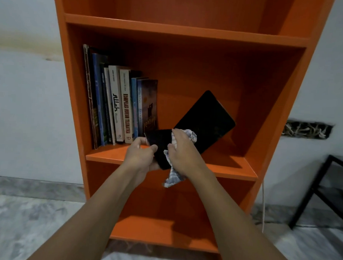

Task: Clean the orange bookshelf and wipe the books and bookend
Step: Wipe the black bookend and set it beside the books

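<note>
Orange bookshelf (pixel 182 29) holds books (pixel 118 107); left hand (pixel 143 154) grips bookend (pixel 207 119), right hand (pixel 181 150) cloth (pixel 174 177).

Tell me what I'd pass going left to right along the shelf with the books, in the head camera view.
Row of upright books → left hand → right hand → bookshelf's right side panel → black table frame. The bookend and cloth overlap the hands, so I leave them out.

The bookshelf (pixel 184 29) is cropped above; the leftmost books (pixel 96 98) have illegible titles.
</note>
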Motion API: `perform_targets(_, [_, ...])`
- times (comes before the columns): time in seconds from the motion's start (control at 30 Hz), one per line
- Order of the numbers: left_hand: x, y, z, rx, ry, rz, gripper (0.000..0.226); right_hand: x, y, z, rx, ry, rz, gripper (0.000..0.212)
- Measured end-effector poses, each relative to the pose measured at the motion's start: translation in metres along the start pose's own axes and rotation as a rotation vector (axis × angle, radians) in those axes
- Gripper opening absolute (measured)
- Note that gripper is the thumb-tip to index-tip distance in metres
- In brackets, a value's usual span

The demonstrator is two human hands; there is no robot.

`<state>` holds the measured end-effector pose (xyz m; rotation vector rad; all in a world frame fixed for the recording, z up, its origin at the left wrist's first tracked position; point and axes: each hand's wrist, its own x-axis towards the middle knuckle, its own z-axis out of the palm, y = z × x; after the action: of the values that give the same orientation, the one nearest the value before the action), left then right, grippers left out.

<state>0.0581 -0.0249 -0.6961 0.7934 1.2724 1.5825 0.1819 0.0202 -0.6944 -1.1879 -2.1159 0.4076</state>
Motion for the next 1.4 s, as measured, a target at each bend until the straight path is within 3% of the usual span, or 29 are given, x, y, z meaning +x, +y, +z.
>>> perform_targets(0.13, [0.001, 0.002, -0.008, -0.005, 0.016, 0.007, 0.01, -0.028, 0.012, 0.01, 0.249, 0.027, -0.093, 0.046])
perform_targets(0.23, [0.003, 0.005, -0.013, 0.01, 0.002, 0.004, 0.007, -0.045, 0.014, 0.02, 0.233, 0.02, -0.234, 0.044])
perform_targets(0.5, [-0.003, 0.004, 0.002, 0.099, 0.022, 0.11, 0.013, 0.006, 0.032, 0.012, -0.392, 0.192, -0.255, 0.044])
perform_targets(0.67, [-0.001, 0.005, 0.0, 0.086, 0.087, 0.167, 0.015, -0.019, 0.02, 0.01, 0.08, 0.098, -0.113, 0.047])
perform_targets(0.87, [0.009, 0.014, -0.006, 0.112, 0.105, 0.109, 0.023, -0.07, -0.012, 0.008, 0.325, -0.074, -0.273, 0.036])
perform_targets(0.93, [0.011, 0.018, -0.006, 0.138, 0.094, 0.111, 0.025, -0.068, -0.017, -0.001, 0.326, -0.028, -0.33, 0.034])
perform_targets(1.03, [0.01, 0.021, -0.01, 0.114, 0.119, 0.11, 0.022, -0.053, -0.011, -0.022, 0.184, 0.342, -0.42, 0.034])
perform_targets(1.1, [0.006, 0.023, -0.013, 0.16, 0.171, 0.117, 0.02, -0.037, -0.003, -0.039, -0.101, 0.564, -0.534, 0.038])
perform_targets(1.17, [0.0, 0.025, -0.014, 0.182, 0.195, 0.134, 0.021, -0.02, 0.008, -0.054, -0.374, 0.666, -0.557, 0.038])
perform_targets(1.3, [-0.008, 0.029, -0.015, 0.196, 0.152, 0.189, 0.013, -0.01, 0.03, -0.072, -0.512, 0.616, -0.423, 0.031])
perform_targets(1.4, [-0.012, 0.035, -0.011, 0.18, 0.121, 0.233, 0.015, -0.022, 0.043, -0.066, -0.512, 0.388, -0.495, 0.031])
